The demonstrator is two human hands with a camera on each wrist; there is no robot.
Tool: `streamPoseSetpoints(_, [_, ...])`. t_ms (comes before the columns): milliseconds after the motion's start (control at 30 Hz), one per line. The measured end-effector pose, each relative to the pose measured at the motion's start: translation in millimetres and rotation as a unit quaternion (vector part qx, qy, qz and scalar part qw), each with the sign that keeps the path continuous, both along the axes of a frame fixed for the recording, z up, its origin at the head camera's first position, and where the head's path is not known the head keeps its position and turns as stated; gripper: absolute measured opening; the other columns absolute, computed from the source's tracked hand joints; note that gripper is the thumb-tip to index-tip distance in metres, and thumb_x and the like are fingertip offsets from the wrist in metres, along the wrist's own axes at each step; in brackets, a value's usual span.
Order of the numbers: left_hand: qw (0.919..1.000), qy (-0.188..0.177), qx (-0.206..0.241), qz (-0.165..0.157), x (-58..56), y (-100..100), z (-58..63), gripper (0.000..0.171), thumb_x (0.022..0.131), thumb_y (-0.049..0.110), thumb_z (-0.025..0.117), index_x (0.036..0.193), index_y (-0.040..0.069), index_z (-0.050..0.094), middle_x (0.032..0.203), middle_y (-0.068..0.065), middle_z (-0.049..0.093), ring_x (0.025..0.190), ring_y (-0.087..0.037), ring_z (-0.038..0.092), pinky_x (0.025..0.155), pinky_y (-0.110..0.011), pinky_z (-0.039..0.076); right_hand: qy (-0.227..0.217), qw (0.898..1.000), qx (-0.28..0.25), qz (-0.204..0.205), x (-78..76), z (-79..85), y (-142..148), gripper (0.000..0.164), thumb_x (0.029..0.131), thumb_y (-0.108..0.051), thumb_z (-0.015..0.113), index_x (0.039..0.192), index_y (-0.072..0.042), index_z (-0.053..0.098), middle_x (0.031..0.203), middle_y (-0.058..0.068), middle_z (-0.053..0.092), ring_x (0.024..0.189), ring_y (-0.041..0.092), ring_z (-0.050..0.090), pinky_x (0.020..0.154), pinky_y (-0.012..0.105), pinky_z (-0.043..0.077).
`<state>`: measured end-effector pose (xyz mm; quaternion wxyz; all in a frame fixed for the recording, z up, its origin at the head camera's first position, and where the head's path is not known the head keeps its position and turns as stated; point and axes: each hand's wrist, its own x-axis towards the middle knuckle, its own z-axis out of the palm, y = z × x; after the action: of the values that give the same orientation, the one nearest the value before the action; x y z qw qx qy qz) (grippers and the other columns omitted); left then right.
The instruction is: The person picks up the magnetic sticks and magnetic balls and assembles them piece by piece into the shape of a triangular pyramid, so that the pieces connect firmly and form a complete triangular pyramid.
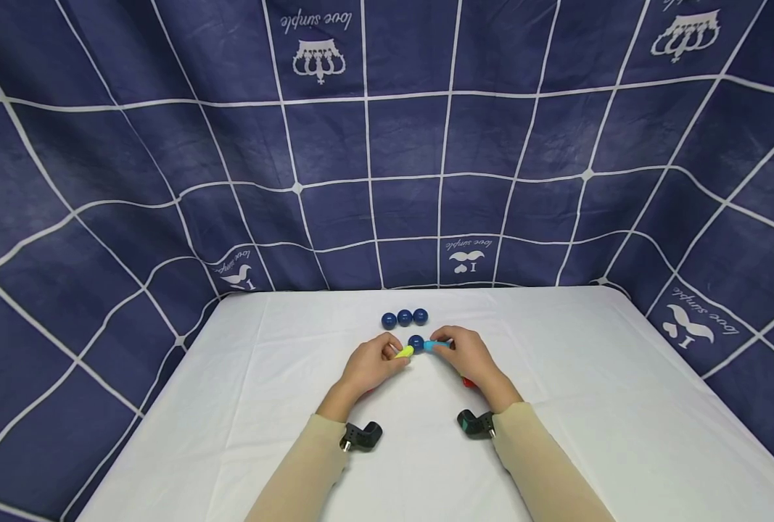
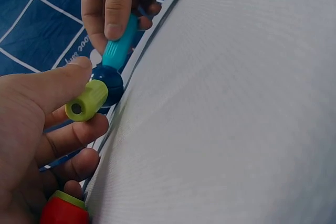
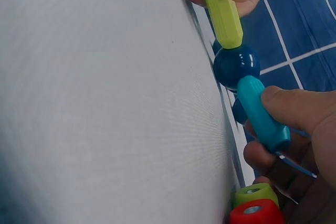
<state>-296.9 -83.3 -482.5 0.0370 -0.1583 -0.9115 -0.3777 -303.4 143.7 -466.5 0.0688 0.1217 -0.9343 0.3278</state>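
My left hand (image 1: 370, 365) pinches a yellow-green stick (image 3: 223, 17) between thumb and fingers. In my right hand (image 1: 470, 357) a light blue stick (image 3: 262, 113) is pinched the same way. Between the two sticks sits a dark blue ball (image 1: 416, 343); both stick ends touch it in the right wrist view. A dark hole shows in the free end of the yellow-green stick in the left wrist view. Close to the left hand's lower fingers lies a red piece (image 2: 64, 209) with a green rim. Red (image 3: 256, 212) and green (image 3: 252, 194) pieces lie beside my right hand.
Three more dark blue balls (image 1: 405, 317) stand in a row behind the hands on the white-covered table (image 1: 282, 406). A dark blue curtain with white lines (image 1: 406, 138) hangs behind the table and along its sides. Small black devices (image 1: 363, 436) are strapped at both wrists.
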Motion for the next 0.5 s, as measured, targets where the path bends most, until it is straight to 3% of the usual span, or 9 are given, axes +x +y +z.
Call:
streamPoseSetpoints(267, [0.9999,-0.007,-0.003,-0.007,1.7,0.2,1.7,0.017,0.090,0.038,0.072,0.095,0.023,0.068,0.078,0.010,0.064,0.068,-0.006,0.055,0.067,-0.025,0.044,0.027,0.999,-0.011,0.019,0.7,-0.4,-0.5,0.019,0.089,-0.011,0.073,0.108,-0.014,0.075,0.103,0.005,0.072,0.081,0.014,0.056,0.078,0.032,0.049])
streamPoseSetpoints(500, [0.9999,-0.006,-0.008,-0.005,3.8,1.4,3.0,0.010,0.092,0.033,0.070,0.092,0.023,0.070,0.078,0.010,0.065,0.070,-0.006,0.055,0.068,-0.025,0.045,0.028,0.999,-0.023,0.024,0.6,-1.7,-2.5,0.020,0.090,-0.008,0.072,0.108,-0.015,0.075,0.102,0.005,0.070,0.082,0.015,0.057,0.078,0.032,0.050])
